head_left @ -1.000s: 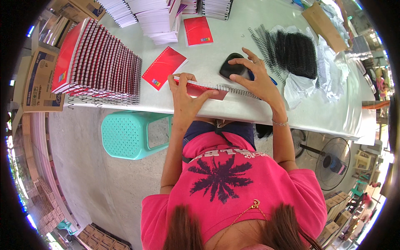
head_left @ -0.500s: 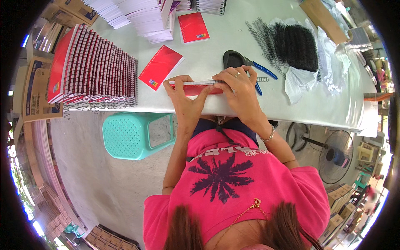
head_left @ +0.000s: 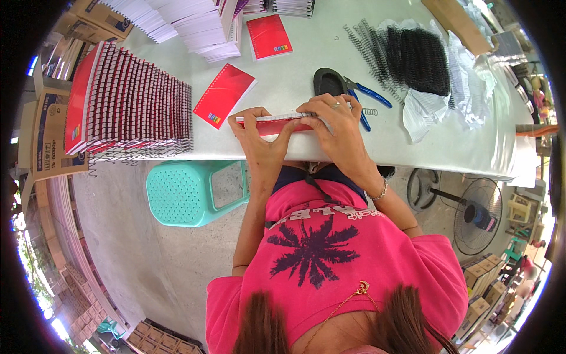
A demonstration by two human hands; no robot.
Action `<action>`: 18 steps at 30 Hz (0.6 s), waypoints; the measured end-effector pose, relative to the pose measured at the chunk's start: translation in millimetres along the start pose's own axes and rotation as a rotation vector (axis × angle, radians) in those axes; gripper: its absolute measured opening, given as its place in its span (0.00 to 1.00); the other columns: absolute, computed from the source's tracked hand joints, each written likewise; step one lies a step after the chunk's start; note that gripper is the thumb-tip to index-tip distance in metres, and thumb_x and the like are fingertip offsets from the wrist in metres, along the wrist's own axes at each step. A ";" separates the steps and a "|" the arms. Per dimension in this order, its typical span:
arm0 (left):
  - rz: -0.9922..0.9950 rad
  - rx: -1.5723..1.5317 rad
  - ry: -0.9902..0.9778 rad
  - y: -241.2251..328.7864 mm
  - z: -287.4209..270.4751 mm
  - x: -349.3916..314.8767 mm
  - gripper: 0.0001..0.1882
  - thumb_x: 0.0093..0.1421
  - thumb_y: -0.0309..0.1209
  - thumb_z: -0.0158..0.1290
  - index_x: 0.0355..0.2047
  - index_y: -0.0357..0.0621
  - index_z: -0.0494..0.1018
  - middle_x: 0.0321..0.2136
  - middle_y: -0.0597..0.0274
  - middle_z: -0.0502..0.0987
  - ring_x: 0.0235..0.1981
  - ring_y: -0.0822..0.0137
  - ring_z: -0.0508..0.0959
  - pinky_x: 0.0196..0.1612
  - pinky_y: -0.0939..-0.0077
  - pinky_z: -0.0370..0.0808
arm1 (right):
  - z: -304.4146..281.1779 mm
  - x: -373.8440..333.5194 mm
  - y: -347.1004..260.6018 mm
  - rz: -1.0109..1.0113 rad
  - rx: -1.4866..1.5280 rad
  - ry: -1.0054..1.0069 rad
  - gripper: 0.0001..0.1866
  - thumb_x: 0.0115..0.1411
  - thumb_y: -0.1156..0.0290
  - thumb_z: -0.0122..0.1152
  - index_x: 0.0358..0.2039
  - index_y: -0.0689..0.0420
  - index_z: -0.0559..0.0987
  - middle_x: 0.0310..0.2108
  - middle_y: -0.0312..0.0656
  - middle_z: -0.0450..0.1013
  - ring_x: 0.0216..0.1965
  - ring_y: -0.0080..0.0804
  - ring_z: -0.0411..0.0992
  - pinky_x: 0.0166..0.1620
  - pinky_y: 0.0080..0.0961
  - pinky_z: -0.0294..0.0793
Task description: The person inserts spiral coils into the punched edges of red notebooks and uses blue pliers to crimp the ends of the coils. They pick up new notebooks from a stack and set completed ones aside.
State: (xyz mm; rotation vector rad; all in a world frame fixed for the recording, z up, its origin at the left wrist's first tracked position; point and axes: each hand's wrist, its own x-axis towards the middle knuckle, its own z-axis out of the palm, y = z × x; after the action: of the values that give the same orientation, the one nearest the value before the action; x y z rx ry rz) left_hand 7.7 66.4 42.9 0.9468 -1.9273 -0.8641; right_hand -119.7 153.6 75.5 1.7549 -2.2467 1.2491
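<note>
Near the front edge of the table, both hands grip a red-covered notebook [head_left: 272,126], held on edge with its white page edge upward. My left hand [head_left: 259,138] is closed round the notebook's left end, thumb on the red cover. At the right end, my right hand [head_left: 337,127] is closed on the same notebook, its fingers along the top edge. A wire spiral coil [head_left: 369,111] pokes out just right of my right fingers; how far it runs into the notebook is hidden. Blue-handled pliers [head_left: 374,97] lie behind that hand, next to a black shallow dish [head_left: 328,81].
Two red notebooks [head_left: 224,94] lie flat beyond my left hand. A tall row of coil-bound notebooks [head_left: 138,100] stands at the left, with white page stacks [head_left: 203,29] behind. Black coils [head_left: 416,62] lie on crumpled paper at right. A turquoise stool [head_left: 177,193] and fan [head_left: 476,217] stand below the table.
The hands keep their hold on the notebook, which is tilted slightly so a bit more red cover shows. The whole view has shifted a little.
</note>
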 end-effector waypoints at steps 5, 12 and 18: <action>0.007 0.022 -0.019 -3.1 -0.7 -0.8 0.26 0.48 0.34 0.70 0.41 0.40 0.67 0.39 0.52 0.62 0.43 0.54 0.65 0.48 0.59 0.64 | -1.7 1.2 -0.6 -0.013 -0.013 -0.044 0.04 0.59 0.70 0.58 0.34 0.53 0.78 0.35 0.34 0.72 0.41 0.34 0.70 0.57 0.42 0.53; -0.035 -0.015 -0.041 -3.0 -0.8 -1.2 0.26 0.49 0.34 0.69 0.41 0.39 0.67 0.40 0.51 0.61 0.44 0.54 0.65 0.49 0.58 0.64 | 6.4 2.4 1.4 -0.043 -0.024 -0.042 0.05 0.61 0.68 0.57 0.36 0.52 0.77 0.37 0.34 0.71 0.43 0.34 0.68 0.58 0.45 0.52; -0.045 -0.040 -0.043 -3.6 -0.8 -2.4 0.24 0.50 0.32 0.67 0.42 0.40 0.67 0.41 0.52 0.61 0.45 0.54 0.65 0.50 0.58 0.63 | 4.7 3.6 -1.4 -0.052 -0.083 -0.070 0.04 0.59 0.68 0.58 0.34 0.52 0.77 0.37 0.34 0.70 0.44 0.34 0.68 0.58 0.45 0.51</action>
State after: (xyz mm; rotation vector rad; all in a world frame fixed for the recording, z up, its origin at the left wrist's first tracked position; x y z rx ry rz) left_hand 10.4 66.4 39.4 0.9585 -1.9241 -0.9527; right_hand -117.9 147.8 74.8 1.8417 -2.2384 1.0859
